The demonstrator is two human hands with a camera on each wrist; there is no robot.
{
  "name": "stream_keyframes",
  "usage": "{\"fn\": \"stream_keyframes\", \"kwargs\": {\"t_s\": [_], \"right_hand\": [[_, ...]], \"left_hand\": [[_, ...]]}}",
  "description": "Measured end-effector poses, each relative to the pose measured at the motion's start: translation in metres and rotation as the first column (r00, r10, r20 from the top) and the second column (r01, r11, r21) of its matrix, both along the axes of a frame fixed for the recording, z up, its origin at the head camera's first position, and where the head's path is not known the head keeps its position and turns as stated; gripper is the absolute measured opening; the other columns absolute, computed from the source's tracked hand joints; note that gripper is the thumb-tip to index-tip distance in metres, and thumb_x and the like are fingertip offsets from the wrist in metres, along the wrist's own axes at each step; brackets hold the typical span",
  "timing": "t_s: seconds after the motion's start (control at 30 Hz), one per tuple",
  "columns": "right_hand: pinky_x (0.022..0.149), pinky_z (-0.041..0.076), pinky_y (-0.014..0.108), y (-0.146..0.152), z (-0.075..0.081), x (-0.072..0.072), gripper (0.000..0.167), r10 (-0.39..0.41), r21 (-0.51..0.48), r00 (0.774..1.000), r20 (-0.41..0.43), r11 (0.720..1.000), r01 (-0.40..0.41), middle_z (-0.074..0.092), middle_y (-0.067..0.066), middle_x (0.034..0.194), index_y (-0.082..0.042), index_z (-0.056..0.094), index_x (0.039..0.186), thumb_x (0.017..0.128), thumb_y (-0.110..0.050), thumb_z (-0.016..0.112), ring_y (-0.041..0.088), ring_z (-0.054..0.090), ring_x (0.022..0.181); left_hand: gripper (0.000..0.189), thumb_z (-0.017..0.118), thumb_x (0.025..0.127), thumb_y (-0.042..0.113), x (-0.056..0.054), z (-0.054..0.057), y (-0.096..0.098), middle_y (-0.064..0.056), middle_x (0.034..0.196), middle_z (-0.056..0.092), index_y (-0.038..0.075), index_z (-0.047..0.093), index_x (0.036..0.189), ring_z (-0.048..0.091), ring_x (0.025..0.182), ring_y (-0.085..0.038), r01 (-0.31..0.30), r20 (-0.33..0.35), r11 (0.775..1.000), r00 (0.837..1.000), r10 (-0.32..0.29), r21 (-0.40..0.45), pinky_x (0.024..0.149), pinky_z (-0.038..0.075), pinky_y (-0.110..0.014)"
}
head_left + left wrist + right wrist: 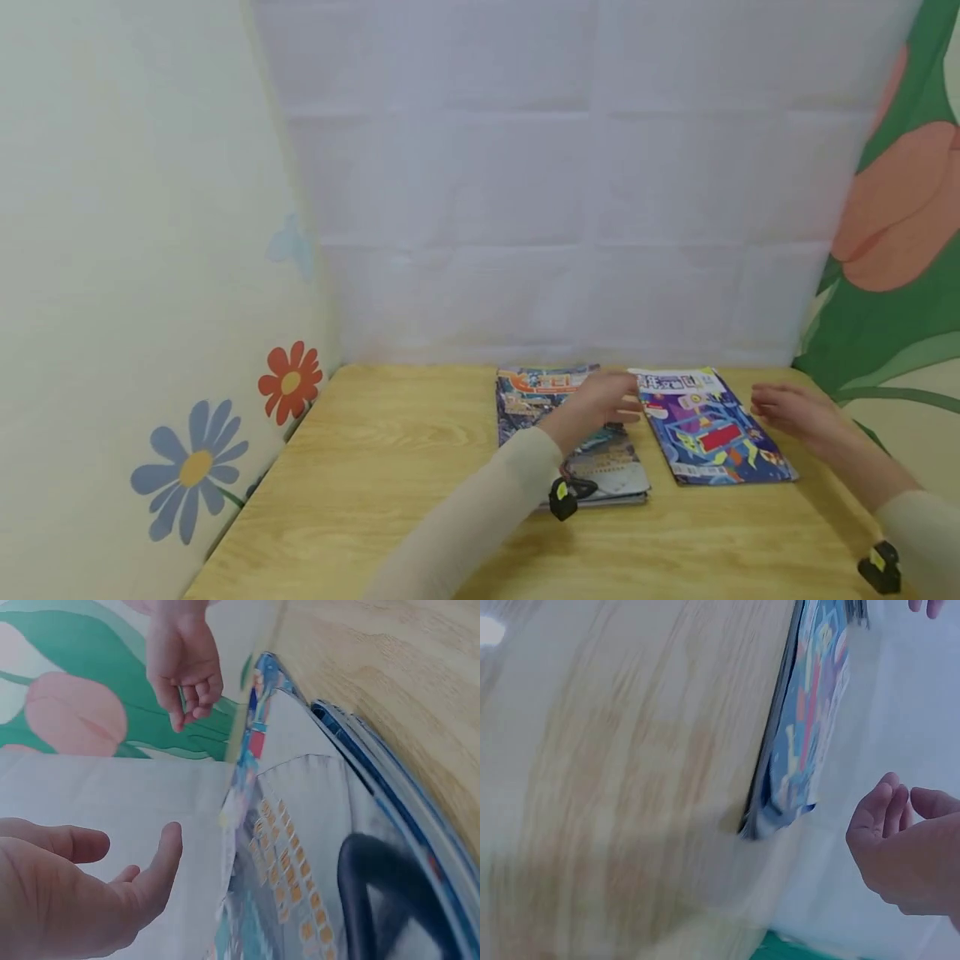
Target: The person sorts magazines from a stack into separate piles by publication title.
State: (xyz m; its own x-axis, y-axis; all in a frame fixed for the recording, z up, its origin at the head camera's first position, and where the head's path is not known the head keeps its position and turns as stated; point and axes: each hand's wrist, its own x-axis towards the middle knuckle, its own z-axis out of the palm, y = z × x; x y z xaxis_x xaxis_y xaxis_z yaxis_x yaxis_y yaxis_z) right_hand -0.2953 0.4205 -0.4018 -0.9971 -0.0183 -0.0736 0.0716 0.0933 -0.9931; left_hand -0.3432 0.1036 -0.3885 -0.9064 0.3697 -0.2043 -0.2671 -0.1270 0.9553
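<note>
Two piles of magazines lie side by side on the wooden table. Over the left pile [607, 471], which has a dark grey-blue cover with orange lettering, hovers my left hand [600, 398], its fingers loosely bent and holding nothing. The right pile [712, 433] shows a purple-blue cover with a red block. Just off its right side is my right hand [798, 412], fingers slightly bent, palm turned inward, nothing in it. In the left wrist view, the thumb and fingers of the left hand [90, 885] are spread apart above the grey magazine cover [307, 825].
The wooden table [360, 467] ends at a white cloth backdrop [465, 208]. On the left stands a wall with painted flowers [195, 468], and on the right a wall with large painted leaves and petals [900, 217]. Black straps with small devices [564, 497] hang at both wrists.
</note>
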Motion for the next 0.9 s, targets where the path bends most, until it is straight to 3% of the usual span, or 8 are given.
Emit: {"fn": "stream_keyframes", "kwargs": {"t_s": [0.1, 0.23, 0.33, 0.43, 0.63, 0.77, 0.9], "right_hand": [[0.077, 0.058, 0.026, -0.019, 0.004, -0.001, 0.017, 0.027, 0.102, 0.998, -0.061, 0.995, -0.020, 0.069, -0.008, 0.090, -0.008, 0.067, 0.113, 0.107, -0.018, 0.054, 0.008, 0.069, 0.084], [0.080, 0.059, 0.030, -0.044, 0.008, -0.003, 0.035, 0.018, 0.142, 0.994, -0.105, 0.990, -0.003, 0.069, 0.000, 0.093, 0.006, 0.062, 0.121, 0.106, -0.025, 0.057, 0.012, 0.068, 0.086], [0.081, 0.060, 0.032, -0.061, 0.011, -0.004, 0.047, 0.016, 0.155, 0.988, -0.156, 0.988, 0.008, 0.069, 0.008, 0.097, 0.013, 0.056, 0.126, 0.105, -0.030, 0.058, 0.015, 0.068, 0.088], [0.083, 0.059, 0.035, -0.074, 0.014, -0.006, 0.054, 0.035, 0.186, 0.978, -0.205, 0.983, 0.004, 0.069, 0.013, 0.099, 0.014, 0.055, 0.128, 0.105, -0.035, 0.059, 0.019, 0.068, 0.091], [0.083, 0.059, 0.034, -0.101, 0.019, -0.004, 0.052, 0.057, 0.226, 0.962, -0.266, 0.974, 0.005, 0.069, 0.016, 0.101, 0.013, 0.058, 0.127, 0.105, -0.034, 0.058, 0.023, 0.069, 0.094], [0.082, 0.059, 0.032, -0.113, 0.019, -0.004, 0.050, 0.075, 0.230, 0.957, -0.281, 0.973, -0.009, 0.069, 0.016, 0.103, 0.012, 0.058, 0.128, 0.105, -0.032, 0.060, 0.025, 0.069, 0.096], [0.086, 0.059, 0.038, -0.121, 0.015, -0.007, 0.053, 0.109, 0.216, 0.960, -0.257, 0.975, -0.053, 0.067, 0.021, 0.108, 0.010, 0.058, 0.130, 0.104, -0.036, 0.061, 0.029, 0.068, 0.100]], "left_hand": [[0.043, 0.060, 0.099, 0.004, 0.003, 0.001, -0.020, -0.019, 0.131, 0.059, -0.003, 0.055, 0.141, 0.065, 0.107, -0.038, 0.012, -0.063, 0.999, 0.998, -0.014, -0.037, 0.095, 0.054, -0.051], [0.034, 0.059, 0.102, 0.009, 0.007, -0.001, -0.040, -0.012, 0.127, 0.063, 0.004, 0.062, 0.136, 0.069, 0.098, -0.027, -0.063, -0.153, 0.994, 0.987, 0.049, -0.088, 0.092, 0.056, -0.046], [0.031, 0.056, 0.104, 0.009, 0.010, -0.002, -0.053, -0.010, 0.121, 0.066, 0.005, 0.064, 0.133, 0.069, 0.095, -0.025, -0.122, -0.209, 0.989, 0.973, 0.103, -0.081, 0.090, 0.057, -0.045], [0.032, 0.052, 0.103, 0.006, 0.015, 0.000, -0.068, -0.010, 0.120, 0.065, 0.003, 0.064, 0.132, 0.068, 0.096, -0.025, -0.153, -0.264, 0.986, 0.956, 0.130, -0.069, 0.091, 0.056, -0.046], [0.034, 0.050, 0.101, 0.003, 0.029, 0.005, -0.098, -0.014, 0.122, 0.065, 0.005, 0.066, 0.131, 0.067, 0.097, -0.025, -0.196, -0.351, 0.976, 0.924, 0.153, -0.091, 0.094, 0.054, -0.051], [0.034, 0.051, 0.100, 0.003, 0.035, 0.005, -0.113, -0.012, 0.118, 0.066, 0.006, 0.066, 0.131, 0.067, 0.096, -0.027, -0.221, -0.382, 0.967, 0.910, 0.159, -0.124, 0.091, 0.055, -0.050], [0.034, 0.051, 0.100, 0.002, 0.038, 0.004, -0.130, -0.014, 0.117, 0.066, 0.001, 0.064, 0.131, 0.066, 0.098, -0.033, -0.218, -0.388, 0.967, 0.909, 0.152, -0.131, 0.090, 0.055, -0.051]]}}
